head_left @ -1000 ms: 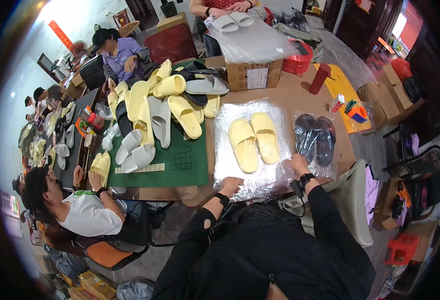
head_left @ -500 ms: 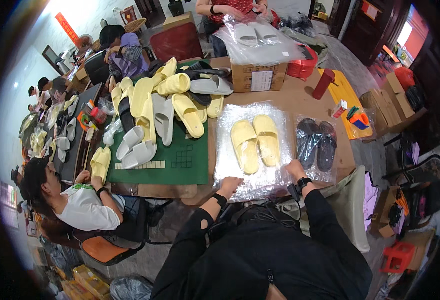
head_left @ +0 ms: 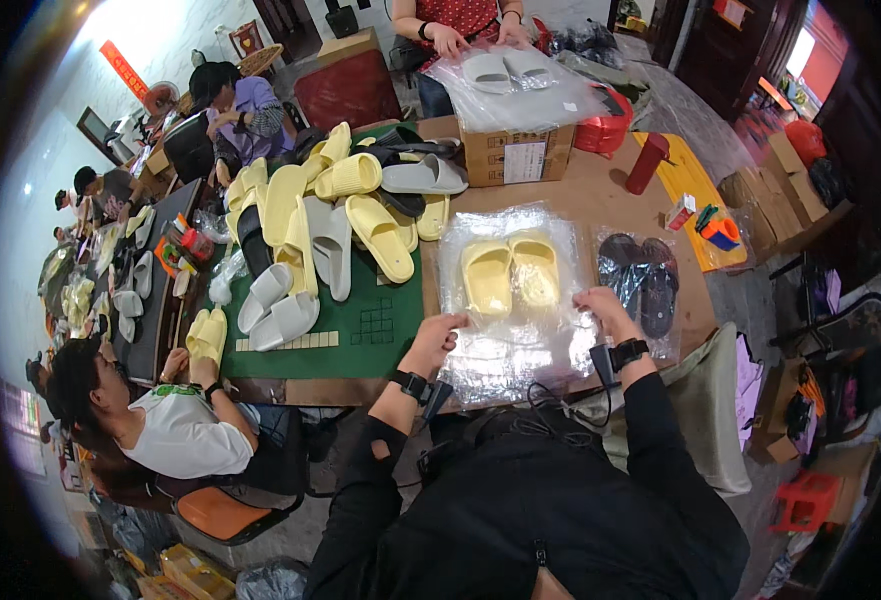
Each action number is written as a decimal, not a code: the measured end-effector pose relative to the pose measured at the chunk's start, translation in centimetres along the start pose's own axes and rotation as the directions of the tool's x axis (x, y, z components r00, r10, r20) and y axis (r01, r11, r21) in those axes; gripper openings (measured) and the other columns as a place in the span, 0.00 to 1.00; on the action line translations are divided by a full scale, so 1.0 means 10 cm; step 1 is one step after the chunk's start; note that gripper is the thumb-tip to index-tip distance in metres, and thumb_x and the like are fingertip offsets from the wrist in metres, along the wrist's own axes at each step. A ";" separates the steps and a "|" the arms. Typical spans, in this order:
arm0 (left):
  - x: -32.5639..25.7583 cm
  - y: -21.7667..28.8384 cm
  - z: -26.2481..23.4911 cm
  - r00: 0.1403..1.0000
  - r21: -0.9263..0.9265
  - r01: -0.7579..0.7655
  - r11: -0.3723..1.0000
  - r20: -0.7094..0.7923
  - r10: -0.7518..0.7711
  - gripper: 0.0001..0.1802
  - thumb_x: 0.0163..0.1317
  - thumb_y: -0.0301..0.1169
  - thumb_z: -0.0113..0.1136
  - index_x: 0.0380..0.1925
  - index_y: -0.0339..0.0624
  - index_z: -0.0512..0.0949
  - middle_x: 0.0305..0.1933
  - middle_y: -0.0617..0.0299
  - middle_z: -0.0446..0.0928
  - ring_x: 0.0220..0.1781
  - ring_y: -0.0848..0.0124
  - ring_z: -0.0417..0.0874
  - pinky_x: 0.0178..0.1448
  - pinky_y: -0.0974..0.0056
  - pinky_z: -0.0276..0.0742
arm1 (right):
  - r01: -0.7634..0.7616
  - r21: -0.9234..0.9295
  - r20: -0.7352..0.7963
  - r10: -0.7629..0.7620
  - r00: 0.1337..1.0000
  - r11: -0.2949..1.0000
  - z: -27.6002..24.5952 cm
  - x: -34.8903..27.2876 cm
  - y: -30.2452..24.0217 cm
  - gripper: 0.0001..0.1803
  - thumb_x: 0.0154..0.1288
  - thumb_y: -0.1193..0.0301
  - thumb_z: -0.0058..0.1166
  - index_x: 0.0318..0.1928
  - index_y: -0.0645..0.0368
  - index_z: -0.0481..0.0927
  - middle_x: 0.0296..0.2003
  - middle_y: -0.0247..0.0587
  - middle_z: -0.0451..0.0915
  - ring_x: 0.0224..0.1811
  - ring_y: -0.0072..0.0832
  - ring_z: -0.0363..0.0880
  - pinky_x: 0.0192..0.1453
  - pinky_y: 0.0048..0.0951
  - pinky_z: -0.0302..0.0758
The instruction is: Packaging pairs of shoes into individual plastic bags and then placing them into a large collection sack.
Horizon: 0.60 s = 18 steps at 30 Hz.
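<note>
A pair of pale yellow slippers (head_left: 510, 270) lies side by side, toes away from me, on a stack of clear plastic bags (head_left: 500, 370). Shiny film covers their heel ends. My left hand (head_left: 436, 338) is closed at the film's left side, thumb and finger pinching its edge. At the right side, my right hand (head_left: 608, 308) pinches the opposite edge. Just right of it lies a pair of dark slippers (head_left: 656, 285) in a clear bag.
Yellow, grey and black slippers (head_left: 325, 225) are heaped on a green mat (head_left: 380, 350) to the left. A carton (head_left: 515, 155) stands at the back, where another person handles grey slippers (head_left: 505, 70) on plastic. A red bottle (head_left: 647, 165) stands at right. A seated person (head_left: 175, 420) is at left.
Both hands have moved away from me, from the near part of the bags to beside the slippers' heels. The film now reaches over the heels. The seated person's yellow slippers have shifted slightly.
</note>
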<state>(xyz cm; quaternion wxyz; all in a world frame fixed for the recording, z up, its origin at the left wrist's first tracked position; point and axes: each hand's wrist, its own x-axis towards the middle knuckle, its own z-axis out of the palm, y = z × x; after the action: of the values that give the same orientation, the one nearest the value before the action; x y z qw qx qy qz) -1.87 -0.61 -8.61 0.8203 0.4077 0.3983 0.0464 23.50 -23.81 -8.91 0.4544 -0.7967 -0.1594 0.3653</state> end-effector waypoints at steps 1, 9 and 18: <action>0.00 0.10 -0.05 0.998 -0.008 -0.046 0.999 0.042 0.046 0.08 0.56 0.29 0.55 0.28 0.34 0.75 0.26 0.65 0.72 0.15 0.83 0.58 0.15 0.78 0.51 | 0.013 0.102 0.009 -0.014 1.000 0.995 -0.01 -0.01 -0.10 0.10 0.53 0.66 0.55 0.26 0.61 0.79 0.23 0.34 0.78 0.26 0.21 0.74 0.28 0.23 0.65; -0.08 0.97 -0.04 0.982 -0.011 -0.169 0.986 0.082 0.169 0.09 0.60 0.31 0.52 0.25 0.36 0.74 0.20 0.69 0.66 0.15 0.84 0.54 0.16 0.77 0.48 | 0.093 0.418 -0.008 -0.099 0.995 0.904 -0.19 -0.02 -0.96 0.06 0.56 0.69 0.54 0.27 0.56 0.77 0.25 0.31 0.76 0.27 0.19 0.73 0.29 0.19 0.64; -0.29 1.61 0.30 0.949 0.052 -0.301 0.952 0.109 0.295 0.08 0.57 0.30 0.54 0.26 0.36 0.75 0.15 0.73 0.63 0.13 0.83 0.55 0.16 0.76 0.48 | 0.117 0.581 -0.017 -0.132 0.991 0.806 -0.46 -0.07 -1.44 0.09 0.55 0.65 0.56 0.26 0.55 0.75 0.22 0.31 0.74 0.24 0.20 0.71 0.26 0.21 0.64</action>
<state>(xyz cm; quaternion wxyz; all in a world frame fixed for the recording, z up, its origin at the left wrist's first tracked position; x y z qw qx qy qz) 2.27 7.01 5.57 0.8085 0.4925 0.2920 0.1358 27.51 -19.33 4.96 0.6965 -0.6036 -0.0978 0.3755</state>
